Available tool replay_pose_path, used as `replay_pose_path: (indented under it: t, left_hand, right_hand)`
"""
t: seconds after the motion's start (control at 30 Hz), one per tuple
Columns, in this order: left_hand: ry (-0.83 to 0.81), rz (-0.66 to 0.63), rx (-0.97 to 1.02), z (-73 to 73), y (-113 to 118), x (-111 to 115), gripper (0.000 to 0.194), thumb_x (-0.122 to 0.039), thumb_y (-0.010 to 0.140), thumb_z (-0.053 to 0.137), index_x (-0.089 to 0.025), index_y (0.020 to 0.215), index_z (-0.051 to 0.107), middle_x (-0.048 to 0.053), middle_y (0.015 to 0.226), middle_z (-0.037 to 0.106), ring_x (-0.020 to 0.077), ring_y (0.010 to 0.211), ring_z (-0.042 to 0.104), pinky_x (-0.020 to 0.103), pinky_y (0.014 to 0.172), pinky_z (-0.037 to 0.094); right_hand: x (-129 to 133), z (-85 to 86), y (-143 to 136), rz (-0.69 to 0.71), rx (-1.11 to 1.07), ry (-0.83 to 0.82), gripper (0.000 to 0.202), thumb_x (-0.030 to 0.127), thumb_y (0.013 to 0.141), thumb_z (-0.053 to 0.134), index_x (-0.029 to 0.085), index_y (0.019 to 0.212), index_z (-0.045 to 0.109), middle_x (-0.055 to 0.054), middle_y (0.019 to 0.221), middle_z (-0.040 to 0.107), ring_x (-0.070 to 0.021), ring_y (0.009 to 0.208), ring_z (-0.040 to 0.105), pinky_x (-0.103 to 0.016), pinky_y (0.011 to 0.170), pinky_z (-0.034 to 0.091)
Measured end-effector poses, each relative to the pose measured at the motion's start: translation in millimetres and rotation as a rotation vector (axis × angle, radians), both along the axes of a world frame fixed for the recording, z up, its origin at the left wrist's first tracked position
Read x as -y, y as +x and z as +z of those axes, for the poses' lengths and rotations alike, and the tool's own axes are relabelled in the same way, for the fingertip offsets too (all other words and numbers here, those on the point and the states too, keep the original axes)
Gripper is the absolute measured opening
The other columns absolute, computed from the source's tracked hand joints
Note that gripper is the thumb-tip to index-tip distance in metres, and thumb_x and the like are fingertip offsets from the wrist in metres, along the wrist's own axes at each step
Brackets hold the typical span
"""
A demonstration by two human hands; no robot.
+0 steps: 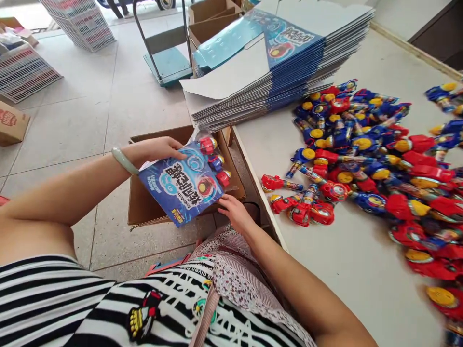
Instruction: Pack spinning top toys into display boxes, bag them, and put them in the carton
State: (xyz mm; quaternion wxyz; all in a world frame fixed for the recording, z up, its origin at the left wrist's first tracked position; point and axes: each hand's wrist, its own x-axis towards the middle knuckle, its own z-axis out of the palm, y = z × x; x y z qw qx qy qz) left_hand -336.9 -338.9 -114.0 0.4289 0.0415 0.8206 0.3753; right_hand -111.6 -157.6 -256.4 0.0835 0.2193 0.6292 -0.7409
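A blue printed display box is tilted over an open brown carton. Several red and blue toys show at its upper right edge. My left hand grips the box at its upper left side, fingertips on the printed face. At the lower right corner, my right hand touches the box with its fingers apart; its thumb side is partly hidden. Many red, blue and yellow toys lie in a loose heap on the white table to the right.
A tall stack of flattened printed boxes lies at the table's far left corner. Beyond it are a blue trolley and more cartons. White wire baskets stand on the tiled floor at the left, near a carton.
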Motion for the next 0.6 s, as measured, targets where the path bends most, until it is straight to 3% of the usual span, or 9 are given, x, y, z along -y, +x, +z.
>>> replay_pose_path:
  t: [0.07,0.13,0.2,0.27,0.33,0.43,0.5,0.6]
  left_hand:
    - [0.015,-0.034,0.057,-33.6,-21,6,0.040,-0.037,0.055,0.092,-0.017,0.088,0.079,0.008,0.079,0.074,0.0278,0.079,0.072,0.040,0.079,0.058]
    - [0.049,-0.173,0.032,-74.8,-43,8,0.043,-0.044,0.056,0.090,-0.018,0.089,0.079,0.007,0.086,0.075,0.0269,0.081,0.071,0.038,0.080,0.058]
    - [0.064,-0.360,-0.084,-122.5,-64,4,0.040,-0.049,0.061,0.086,-0.019,0.086,0.078,0.006,0.097,0.076,0.0269,0.093,0.070,0.035,0.088,0.056]
    - [0.034,-0.529,-0.216,-173.6,-81,-3,0.034,-0.049,0.068,0.080,-0.019,0.084,0.077,0.005,0.109,0.075,0.0275,0.108,0.066,0.032,0.100,0.052]
    - [-0.015,-0.666,-0.293,-225.1,-90,-13,0.027,-0.044,0.077,0.073,-0.017,0.084,0.075,0.007,0.126,0.070,0.0283,0.120,0.061,0.032,0.109,0.046]
    - [-0.072,-0.822,-0.310,-299.3,-91,-28,0.023,-0.033,0.085,0.063,-0.014,0.088,0.074,0.013,0.149,0.054,0.0294,0.134,0.053,0.035,0.118,0.038]
    - [-0.092,-0.870,-0.274,-345.9,-87,-37,0.023,-0.028,0.086,0.059,-0.012,0.093,0.074,0.015,0.154,0.047,0.0291,0.141,0.047,0.036,0.121,0.034]
    - [-0.091,-0.909,-0.186,-409.3,-79,-50,0.024,-0.028,0.086,0.059,-0.014,0.098,0.076,0.012,0.152,0.051,0.0255,0.143,0.046,0.033,0.121,0.034]
  right_hand:
    - [-21,-0.8,-11,0.168,-0.059,0.360,0.033,0.035,0.084,0.061,0.020,0.112,0.072,-0.012,0.121,0.072,-0.0261,0.115,0.063,-0.049,0.103,0.049]
    - [-52,3.7,-17,0.260,-0.159,0.792,0.039,0.025,0.087,0.059,0.017,0.125,0.068,-0.016,0.138,0.063,-0.0298,0.134,0.051,-0.054,0.118,0.033]
    - [-83,7.6,-18,0.331,-0.228,1.259,0.048,0.021,0.091,0.055,0.014,0.138,0.059,-0.018,0.153,0.050,-0.0335,0.148,0.035,-0.060,0.122,0.018]
    - [-108,6.6,-17,0.393,-0.226,1.576,0.054,0.024,0.092,0.056,0.013,0.145,0.052,-0.020,0.158,0.043,-0.0370,0.151,0.029,-0.064,0.120,0.015]
    - [-120,0.2,-16,0.420,-0.203,1.721,0.057,0.027,0.092,0.056,0.013,0.148,0.048,-0.020,0.156,0.045,-0.0363,0.148,0.033,-0.061,0.119,0.016]
    - [-118,-12.3,-16,0.408,-0.196,1.859,0.053,0.019,0.095,0.051,0.011,0.147,0.048,-0.018,0.141,0.061,-0.0285,0.136,0.048,-0.052,0.120,0.014]
    - [-113,-17.6,-18,0.358,-0.217,1.907,0.050,0.015,0.095,0.052,0.009,0.145,0.050,-0.016,0.130,0.068,-0.0246,0.130,0.052,-0.047,0.121,0.011]
    - [-109,-19.1,-18,0.244,-0.227,1.889,0.046,0.019,0.094,0.060,0.017,0.140,0.057,-0.009,0.124,0.073,-0.0223,0.131,0.052,-0.043,0.123,0.009]
